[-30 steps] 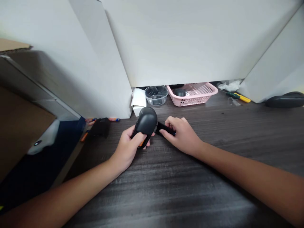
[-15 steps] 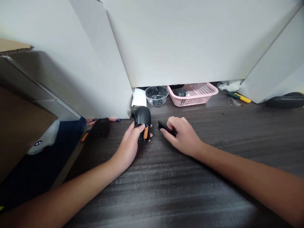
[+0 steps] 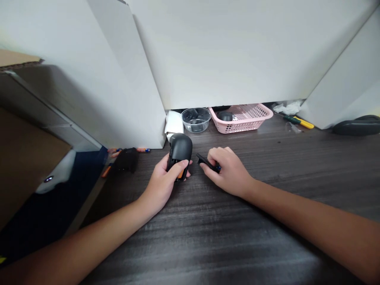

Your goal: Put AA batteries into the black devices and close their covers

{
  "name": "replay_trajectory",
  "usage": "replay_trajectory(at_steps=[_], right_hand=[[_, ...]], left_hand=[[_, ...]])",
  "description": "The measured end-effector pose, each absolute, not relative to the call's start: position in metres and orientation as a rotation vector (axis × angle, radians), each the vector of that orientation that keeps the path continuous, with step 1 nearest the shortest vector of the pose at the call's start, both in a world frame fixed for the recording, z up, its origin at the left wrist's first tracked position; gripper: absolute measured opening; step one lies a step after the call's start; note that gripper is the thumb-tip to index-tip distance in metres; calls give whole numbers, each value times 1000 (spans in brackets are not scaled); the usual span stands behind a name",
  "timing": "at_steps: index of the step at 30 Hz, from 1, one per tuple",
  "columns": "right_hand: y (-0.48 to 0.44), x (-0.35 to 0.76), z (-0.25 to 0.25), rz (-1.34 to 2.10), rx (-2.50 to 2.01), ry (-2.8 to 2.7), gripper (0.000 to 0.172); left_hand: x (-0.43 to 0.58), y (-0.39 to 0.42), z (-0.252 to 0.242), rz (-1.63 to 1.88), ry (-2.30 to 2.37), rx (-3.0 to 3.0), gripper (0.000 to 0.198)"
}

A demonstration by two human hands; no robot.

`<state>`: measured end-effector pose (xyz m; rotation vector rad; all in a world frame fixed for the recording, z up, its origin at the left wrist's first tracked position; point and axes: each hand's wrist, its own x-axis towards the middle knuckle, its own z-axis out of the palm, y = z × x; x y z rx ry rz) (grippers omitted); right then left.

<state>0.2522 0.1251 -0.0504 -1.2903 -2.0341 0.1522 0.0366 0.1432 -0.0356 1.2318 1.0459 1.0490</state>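
My left hand is wrapped round a black handheld device with a rounded top and an open battery compartment. An orange battery shows inside, partly covered by my thumb. To the right, my right hand pinches a flat black piece that looks like a battery cover, its open end towards the device. A small bit of blue shows beneath my right fingers; I cannot make out what it is. The device and the cover are apart, both just above the dark wood-grain table.
Behind stand a white box, a clear round bowl with dark pieces and a pink basket holding black items. Loose batteries lie beside a black object at left. At right are a yellow-handled tool and a dark case.
The device has shifted slightly right and turned in my left hand, and my left thumb now covers more of the battery. My right hand and the cover have barely moved.
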Motion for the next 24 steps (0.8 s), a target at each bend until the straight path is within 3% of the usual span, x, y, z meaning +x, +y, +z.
replay_trajectory(at_steps=[7,24], right_hand=[[125,252,-51,167,-1275,-2076,36],[126,252,-52,279,-1254,-2075,35]], left_hand=[[33,144,-38,1018,1014,1277,26],[35,146,-39,1030,989,1168,33]])
